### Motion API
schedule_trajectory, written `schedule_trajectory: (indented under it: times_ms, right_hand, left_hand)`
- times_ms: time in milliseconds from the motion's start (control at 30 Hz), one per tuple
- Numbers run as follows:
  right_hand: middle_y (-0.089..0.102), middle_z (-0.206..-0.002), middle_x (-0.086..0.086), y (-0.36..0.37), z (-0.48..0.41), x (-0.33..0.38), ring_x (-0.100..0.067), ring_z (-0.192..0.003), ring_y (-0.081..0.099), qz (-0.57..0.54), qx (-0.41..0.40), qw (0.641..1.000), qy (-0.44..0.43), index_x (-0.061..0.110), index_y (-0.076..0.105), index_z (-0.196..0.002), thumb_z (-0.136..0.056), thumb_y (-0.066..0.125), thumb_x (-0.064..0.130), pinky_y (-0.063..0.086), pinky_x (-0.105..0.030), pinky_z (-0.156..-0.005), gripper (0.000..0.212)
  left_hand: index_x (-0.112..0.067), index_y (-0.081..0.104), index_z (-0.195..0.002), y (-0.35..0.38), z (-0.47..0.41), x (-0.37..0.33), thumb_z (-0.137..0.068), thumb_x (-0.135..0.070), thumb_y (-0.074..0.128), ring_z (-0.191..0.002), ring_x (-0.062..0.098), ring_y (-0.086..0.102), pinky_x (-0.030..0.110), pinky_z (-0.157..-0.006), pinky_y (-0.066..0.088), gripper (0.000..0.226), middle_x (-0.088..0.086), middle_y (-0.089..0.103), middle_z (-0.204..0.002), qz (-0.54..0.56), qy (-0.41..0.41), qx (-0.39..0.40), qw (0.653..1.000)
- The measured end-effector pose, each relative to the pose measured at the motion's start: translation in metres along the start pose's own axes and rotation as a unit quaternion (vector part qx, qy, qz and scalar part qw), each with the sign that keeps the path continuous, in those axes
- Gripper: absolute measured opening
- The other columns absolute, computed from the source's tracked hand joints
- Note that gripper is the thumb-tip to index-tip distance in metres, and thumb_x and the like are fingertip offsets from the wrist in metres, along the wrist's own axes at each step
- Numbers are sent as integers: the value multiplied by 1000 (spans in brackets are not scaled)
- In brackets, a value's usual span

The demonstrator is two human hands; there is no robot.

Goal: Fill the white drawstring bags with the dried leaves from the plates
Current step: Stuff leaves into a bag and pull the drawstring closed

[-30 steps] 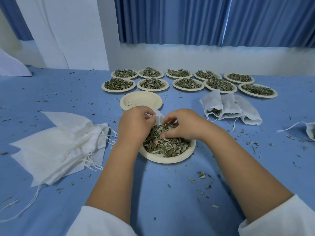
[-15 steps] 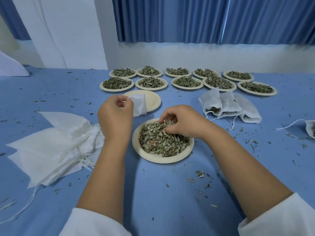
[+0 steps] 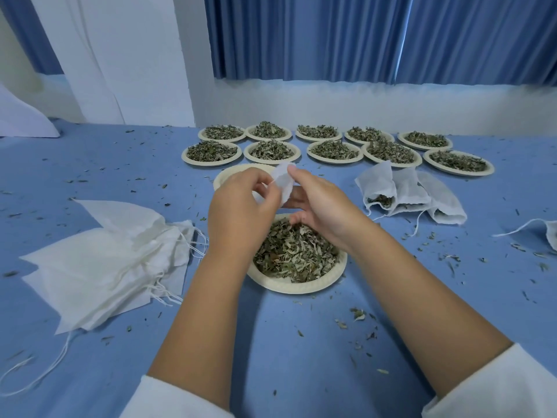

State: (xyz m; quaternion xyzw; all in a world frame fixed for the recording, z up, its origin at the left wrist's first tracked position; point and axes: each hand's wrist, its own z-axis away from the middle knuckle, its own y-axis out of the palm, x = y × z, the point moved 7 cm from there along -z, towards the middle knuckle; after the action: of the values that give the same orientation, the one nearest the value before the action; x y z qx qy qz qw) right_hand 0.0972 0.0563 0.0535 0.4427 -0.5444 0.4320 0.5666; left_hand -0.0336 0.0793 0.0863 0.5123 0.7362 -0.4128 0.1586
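Right hand lifted from leaf-heaped plate, joins left hand pinching bag.

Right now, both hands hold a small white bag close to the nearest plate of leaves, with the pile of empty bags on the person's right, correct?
Not quite: the head view shows the pile of empty bags on the person's left. The rest stands: the left hand and right hand hold the small white bag close to the nearest plate of leaves.
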Motion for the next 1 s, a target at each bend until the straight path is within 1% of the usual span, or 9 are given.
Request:
schedule_trajectory:
  times_ms: [100,200,267,333,400,533,633,833,1000]
  right_hand:
    - [58,-72,-3,16,-1,3,-13,-65,51,-92,71,993,-1,16,57,-91,-102,42,26,34,-24,-50,21]
    - [59,-76,2,9,-4,2,-8,-65,54,125,11,992,-26,17,61,-81,-99,46,26,38,-23,-54,26]
    - [63,-84,2,-1,-4,4,-8,-73,56,298,-35,952,-68,12,66,-89,-99,49,27,44,-26,-67,24]
    - [66,-91,8,-9,-2,6,1,-77,57,354,-55,928,-99,19,69,-103,-97,55,27,43,-15,-70,17]
    - [63,-89,15,-16,3,13,11,-69,53,403,-61,905,-122,27,68,-105,-94,60,27,36,-6,-61,13]
    - [61,-96,13,-25,9,4,-1,-83,56,510,4,859,-41,31,67,-106,-82,72,45,41,-21,-68,28]
    - [54,-96,12,-23,12,-9,-8,-92,53,537,47,842,1,29,65,-117,-75,79,46,39,-25,-76,47]
    - [57,-91,11,-19,10,-7,-13,-89,58,534,17,844,-48,24,67,-108,-80,78,25,45,-26,-73,30]
    - [57,-93,11,-18,9,-8,-12,-92,59,532,16,844,-64,25,67,-110,-79,77,23,46,-24,-74,33]
  left_hand:
    - [-24,65,-85,3,2,-10,-88,-30,62,-72,7,54,15,-55,34,8,-10,62,-77,-46,32,4,998]
    - [-21,64,-83,8,2,1,-87,-30,62,-71,12,56,24,-55,39,10,-10,62,-73,-79,-9,27,996]
    - [-19,63,-83,14,1,15,-88,-31,62,-72,16,59,27,-58,42,14,-8,63,-72,-100,-52,61,992]
    - [-17,64,-82,19,1,27,-86,-29,61,-72,18,61,30,-61,47,12,-5,65,-72,-100,-92,88,987]
    - [-18,66,-80,23,2,34,-82,-24,61,-71,18,63,32,-64,51,8,-4,66,-71,-77,-123,110,983]
    - [-20,67,-79,30,4,43,-82,-22,62,-73,13,62,29,-65,49,6,-7,64,-70,-58,-159,132,977]
    - [-22,68,-77,29,4,46,-82,-21,62,-73,11,61,24,-62,45,8,-8,64,-70,-46,-169,127,976]
    - [-25,69,-77,26,3,51,-80,-20,64,-72,7,61,24,-63,47,7,-11,66,-70,-36,-180,129,974]
    - [-29,64,-70,20,-1,51,-79,-21,64,-73,9,61,27,-65,49,12,-14,62,-70,-49,-171,111,978]
